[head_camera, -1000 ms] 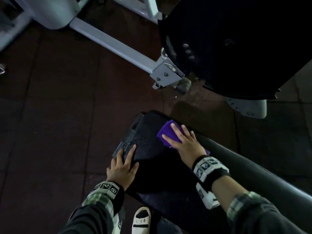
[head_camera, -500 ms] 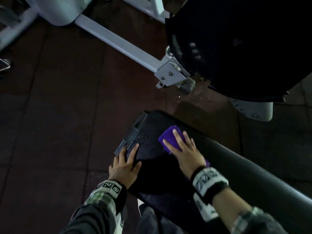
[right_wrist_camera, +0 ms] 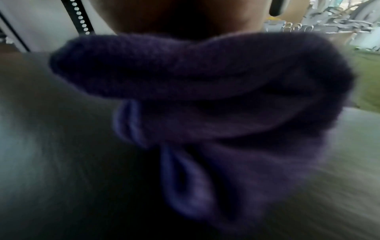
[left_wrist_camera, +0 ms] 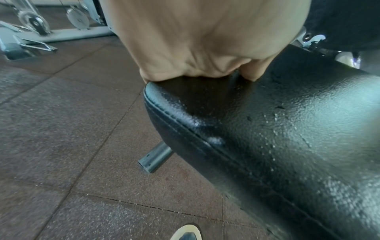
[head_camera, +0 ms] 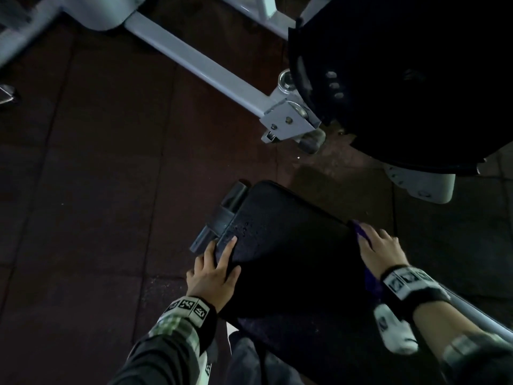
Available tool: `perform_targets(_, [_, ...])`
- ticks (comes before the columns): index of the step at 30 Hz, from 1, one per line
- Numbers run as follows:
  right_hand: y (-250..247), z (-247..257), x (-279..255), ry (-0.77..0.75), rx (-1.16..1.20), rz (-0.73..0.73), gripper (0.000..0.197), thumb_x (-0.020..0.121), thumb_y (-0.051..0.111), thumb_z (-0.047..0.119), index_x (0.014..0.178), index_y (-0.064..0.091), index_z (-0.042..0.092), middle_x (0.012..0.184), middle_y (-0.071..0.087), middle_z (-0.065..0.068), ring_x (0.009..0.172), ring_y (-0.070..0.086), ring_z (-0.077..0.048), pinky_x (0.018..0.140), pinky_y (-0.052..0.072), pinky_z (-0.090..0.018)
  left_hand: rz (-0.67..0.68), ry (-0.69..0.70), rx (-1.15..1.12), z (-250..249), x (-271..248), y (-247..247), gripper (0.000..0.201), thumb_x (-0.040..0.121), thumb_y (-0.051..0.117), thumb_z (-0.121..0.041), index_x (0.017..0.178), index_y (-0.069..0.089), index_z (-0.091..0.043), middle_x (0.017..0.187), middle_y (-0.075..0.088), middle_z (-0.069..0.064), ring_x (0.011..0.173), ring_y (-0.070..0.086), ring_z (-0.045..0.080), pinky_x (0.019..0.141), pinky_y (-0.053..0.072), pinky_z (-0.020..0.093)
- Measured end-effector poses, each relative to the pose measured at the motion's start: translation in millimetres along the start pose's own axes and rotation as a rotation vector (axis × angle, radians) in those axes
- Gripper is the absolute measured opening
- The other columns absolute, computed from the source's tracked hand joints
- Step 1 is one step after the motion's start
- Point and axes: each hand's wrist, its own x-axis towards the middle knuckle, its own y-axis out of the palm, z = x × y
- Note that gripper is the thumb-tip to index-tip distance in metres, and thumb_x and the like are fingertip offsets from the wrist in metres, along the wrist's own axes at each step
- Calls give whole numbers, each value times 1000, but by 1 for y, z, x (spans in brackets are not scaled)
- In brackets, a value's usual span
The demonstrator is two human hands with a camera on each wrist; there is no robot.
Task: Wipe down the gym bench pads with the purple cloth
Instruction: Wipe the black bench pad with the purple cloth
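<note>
The black bench pad point(head_camera: 294, 245) runs from the middle of the head view toward the lower right, its near end beaded with droplets point(left_wrist_camera: 267, 123). My left hand point(head_camera: 219, 262) lies flat on the pad's left corner, fingers straight, touching the black bracket there. My right hand point(head_camera: 380, 245) presses the purple cloth point(head_camera: 361, 232) against the pad's right edge, fingers spread over it. In the right wrist view the bunched purple cloth point(right_wrist_camera: 205, 97) fills the frame under the palm, blurred. The left wrist view shows the palm point(left_wrist_camera: 195, 40) resting on the pad's end.
A white machine frame bar point(head_camera: 200, 65) crosses the dark rubber floor point(head_camera: 97, 190) above the bench. A large black padded part point(head_camera: 402, 79) hangs at upper right. A steel tube point(left_wrist_camera: 154, 159) sticks out under the pad. My shoe point(head_camera: 394, 334) is beside the bench at lower right.
My right hand has slid the purple cloth from the pad's middle top across to its right edge. The left hand has stayed on the left corner. The head view has moved closer.
</note>
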Motion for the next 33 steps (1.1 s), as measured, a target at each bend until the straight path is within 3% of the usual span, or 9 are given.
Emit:
perform_targets(3, [6, 61, 32, -37, -9, -34, 43, 95, 38, 29, 138, 39, 34, 126, 51, -18, 113, 47, -40, 100, 32, -39, 26, -3, -9, -1, 1, -2, 65, 97, 29, -55, 139, -21, -56, 159, 1, -2, 141, 16, 22, 111, 25, 47])
perform_targets(7, [14, 124, 54, -129, -15, -52, 43, 97, 40, 27, 140, 38, 27, 127, 49, -20, 111, 48, -41, 99, 32, -39, 50, 8, -15, 1, 0, -4, 64, 98, 28, -55, 138, -21, -58, 160, -1, -2, 141, 15, 22, 110, 23, 48])
perform_targets(11, [3, 82, 43, -189, 69, 33, 44, 97, 43, 25, 141, 37, 24, 128, 50, -18, 115, 50, -36, 94, 35, -34, 47, 13, -19, 2, -1, -4, 63, 98, 27, -55, 135, -24, -59, 160, -1, -2, 140, 16, 22, 110, 24, 48])
perform_targets(16, [-13, 3, -1, -1, 57, 70, 43, 98, 40, 25, 141, 37, 24, 128, 50, -17, 114, 52, -37, 92, 38, -33, 36, 26, 22, 1, -1, -5, 63, 98, 26, -56, 128, -30, -57, 160, -1, -3, 141, 17, 20, 110, 26, 44])
perform_targets(19, [-12, 10, 7, 26, 21, 88, 42, 98, 38, 27, 140, 38, 25, 128, 50, -18, 113, 51, -38, 93, 39, -36, 41, 35, 6, 1, 1, -5, 63, 98, 26, -56, 127, -30, -57, 160, -3, -3, 141, 15, 21, 110, 25, 45])
perform_targets(23, [3, 74, 43, -162, 7, 29, 45, 97, 42, 22, 142, 36, 21, 130, 48, -21, 117, 49, -38, 101, 36, -39, 53, 33, -5, 2, 0, -5, 63, 98, 26, -55, 134, -26, -57, 160, -3, -2, 142, 13, 22, 112, 24, 48])
perform_targets(27, [15, 133, 64, -335, 60, 44, 56, 92, 48, 15, 145, 30, 23, 145, 33, -19, 130, 36, -35, 108, 28, -44, 55, 34, -29, 3, 0, -7, 63, 98, 27, -55, 135, -24, -59, 160, -3, -3, 142, 12, 21, 112, 22, 47])
perform_targets(30, [19, 127, 52, -413, 72, 7, 55, 94, 41, 20, 146, 25, 27, 152, 23, -16, 137, 26, -33, 114, 20, -41, 9, 45, -47, 5, -2, -3, 63, 94, 26, -61, 134, -24, -58, 160, 1, -2, 141, 17, 21, 110, 25, 46])
perform_targets(33, [27, 87, 20, -508, 39, -85, 53, 92, 34, 30, 144, 30, 30, 153, 20, -14, 136, 29, -36, 113, 21, -39, -99, 62, -190, 9, -4, 1, 76, 76, 21, -75, 140, -15, -54, 157, 12, -1, 139, 27, 22, 109, 30, 43])
